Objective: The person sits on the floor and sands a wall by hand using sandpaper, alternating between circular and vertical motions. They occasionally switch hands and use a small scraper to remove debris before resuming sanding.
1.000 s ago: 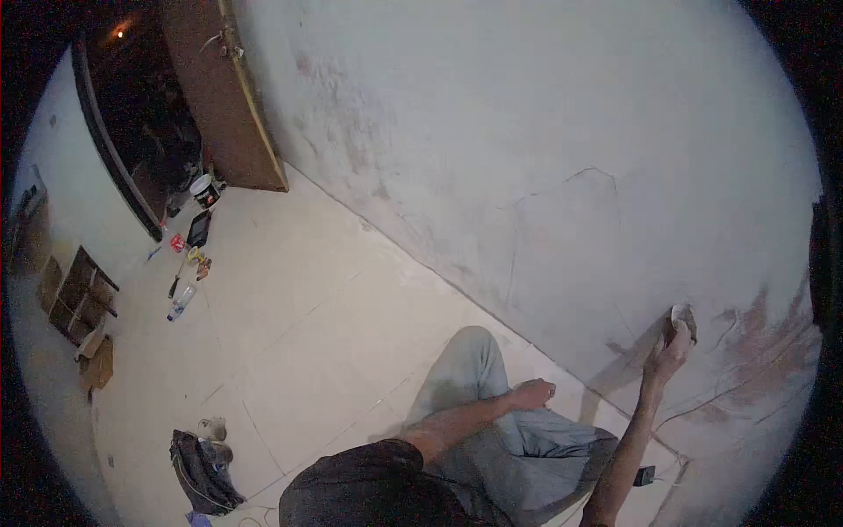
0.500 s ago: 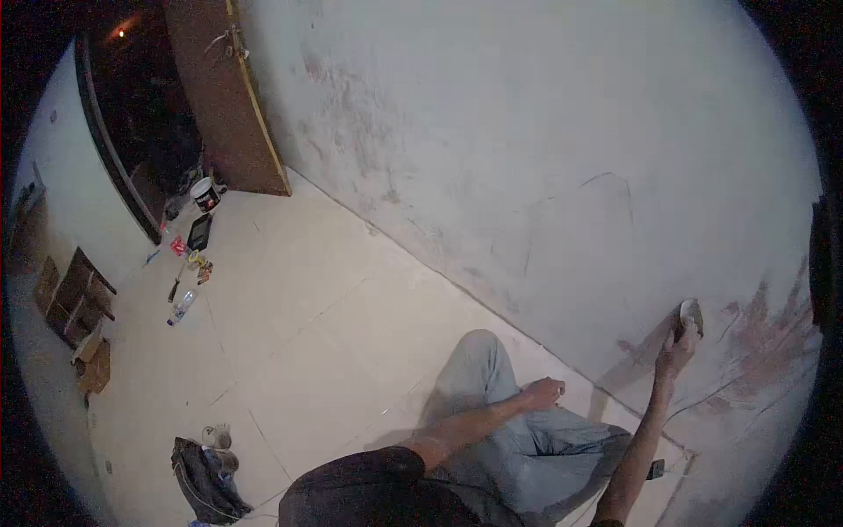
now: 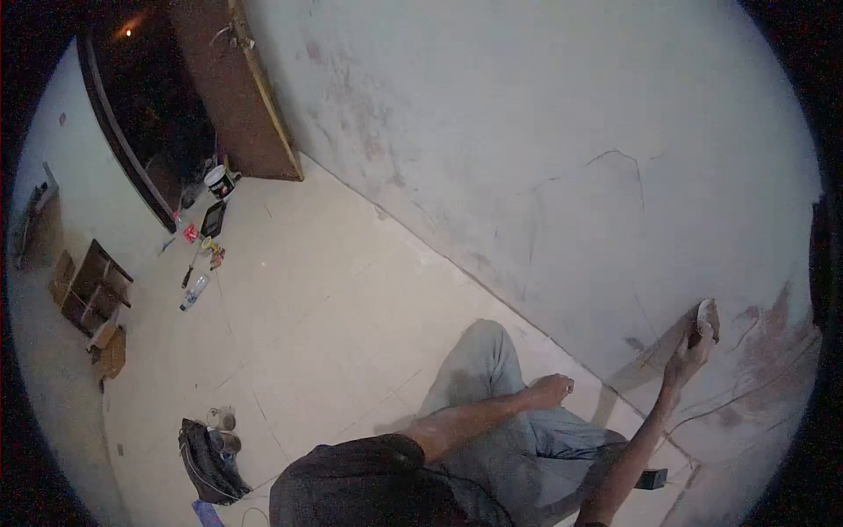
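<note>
My right hand (image 3: 688,358) reaches out to the low part of the grey-white wall (image 3: 492,132). Its fingers wrap round a small oval grey pad (image 3: 709,321) with a pale edge, held up at the wall beside reddish-brown worn patches. Resting over my bent leg in grey trousers (image 3: 481,364), my left hand (image 3: 551,391) has its fingers curled closed; whatever may be inside them is hidden.
An open brown door (image 3: 250,114) stands at the wall's far end. Near the doorway lie a paint bucket (image 3: 219,182), a plastic bottle (image 3: 195,292) and a black tray (image 3: 212,220). A dark bag (image 3: 209,465) sits left of me, a small black box (image 3: 651,480) at right.
The view has shifted and turned slightly. My right hand, with the pad, stays at about the same part of the wall. My left hand keeps its place over my leg.
</note>
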Available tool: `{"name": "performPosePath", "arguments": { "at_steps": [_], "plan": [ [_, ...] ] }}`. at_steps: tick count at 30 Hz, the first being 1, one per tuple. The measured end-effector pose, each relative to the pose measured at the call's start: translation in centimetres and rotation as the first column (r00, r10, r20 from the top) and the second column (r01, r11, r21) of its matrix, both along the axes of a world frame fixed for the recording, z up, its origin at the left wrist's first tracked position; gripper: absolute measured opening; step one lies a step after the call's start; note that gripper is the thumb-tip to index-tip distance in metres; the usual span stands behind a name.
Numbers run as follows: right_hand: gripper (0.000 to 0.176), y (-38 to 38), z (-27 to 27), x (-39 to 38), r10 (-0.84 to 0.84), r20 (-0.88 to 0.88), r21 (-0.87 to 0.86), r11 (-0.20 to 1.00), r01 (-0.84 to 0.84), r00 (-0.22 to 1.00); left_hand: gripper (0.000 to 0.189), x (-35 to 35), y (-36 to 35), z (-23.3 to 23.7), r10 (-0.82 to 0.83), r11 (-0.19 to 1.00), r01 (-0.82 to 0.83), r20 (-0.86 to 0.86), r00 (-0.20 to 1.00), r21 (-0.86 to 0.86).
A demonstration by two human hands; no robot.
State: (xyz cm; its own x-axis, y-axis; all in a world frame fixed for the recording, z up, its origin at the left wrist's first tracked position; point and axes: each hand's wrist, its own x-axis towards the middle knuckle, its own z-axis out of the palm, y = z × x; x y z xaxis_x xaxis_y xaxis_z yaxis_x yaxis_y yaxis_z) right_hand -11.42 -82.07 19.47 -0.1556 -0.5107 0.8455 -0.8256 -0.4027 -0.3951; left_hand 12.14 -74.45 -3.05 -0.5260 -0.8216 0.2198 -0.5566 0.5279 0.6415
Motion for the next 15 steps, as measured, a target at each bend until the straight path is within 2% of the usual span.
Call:
{"name": "performPosePath", "arguments": {
  "at_steps": [1,2,4,5,7,8,10,13,15],
  "plan": [
    [0.033,0.2,0.1,-0.1,0.013,0.044,0.078,0.997,-0.017,0.999,0.017,0.0,-0.1,-0.5,-0.036,0.999,0.037,0.035,0.999,-0.027],
    [0.033,0.1,-0.3,-0.5,0.011,0.049,0.084,0.996,-0.015,0.999,0.017,-0.2,-0.1,-1.0,-0.038,0.999,0.039,0.039,0.999,-0.021],
    [0.034,-0.3,-0.7,-0.8,0.038,0.015,-0.004,0.999,-0.038,0.999,0.016,-0.2,-0.2,-1.1,0.017,0.993,-0.007,-0.077,0.997,0.119],
    [0.034,-0.4,-0.9,-0.8,0.037,0.017,-0.002,0.999,-0.037,0.999,0.016,-0.3,-0.3,-1.0,0.016,0.993,-0.007,-0.075,0.997,0.121],
    [0.033,0.2,0.0,0.4,-0.01,0.138,0.089,0.996,-0.003,0.99,0.014,-0.8,-0.7,-1.8,0.059,0.985,-0.046,-0.074,0.995,0.167],
    [0.033,0.4,0.4,0.9,-0.009,0.139,0.089,0.996,-0.003,0.99,0.014,-0.7,-1.0,-2.3,0.06,0.985,-0.047,-0.074,0.995,0.166],
    [0.03,0.7,1.0,1.7,0.005,0.161,0.04,0.999,-0.011,0.987,0.013,-0.4,-0.4,-0.7,0.035,0.966,-0.015,-0.072,0.997,0.259],
    [0.026,0.1,0.8,2.4,-0.027,0.081,-0.06,0.998,0.032,0.996,0.013,-0.3,0.1,-0.3,0.031,0.967,-0.014,-0.063,0.998,0.254],
    [0.025,0.1,0.9,2.4,-0.019,0.061,-0.057,0.998,0.023,0.998,0.014,-0.2,0.0,0.1,0.012,0.966,0.002,-0.054,0.998,0.26]
  ]
}}
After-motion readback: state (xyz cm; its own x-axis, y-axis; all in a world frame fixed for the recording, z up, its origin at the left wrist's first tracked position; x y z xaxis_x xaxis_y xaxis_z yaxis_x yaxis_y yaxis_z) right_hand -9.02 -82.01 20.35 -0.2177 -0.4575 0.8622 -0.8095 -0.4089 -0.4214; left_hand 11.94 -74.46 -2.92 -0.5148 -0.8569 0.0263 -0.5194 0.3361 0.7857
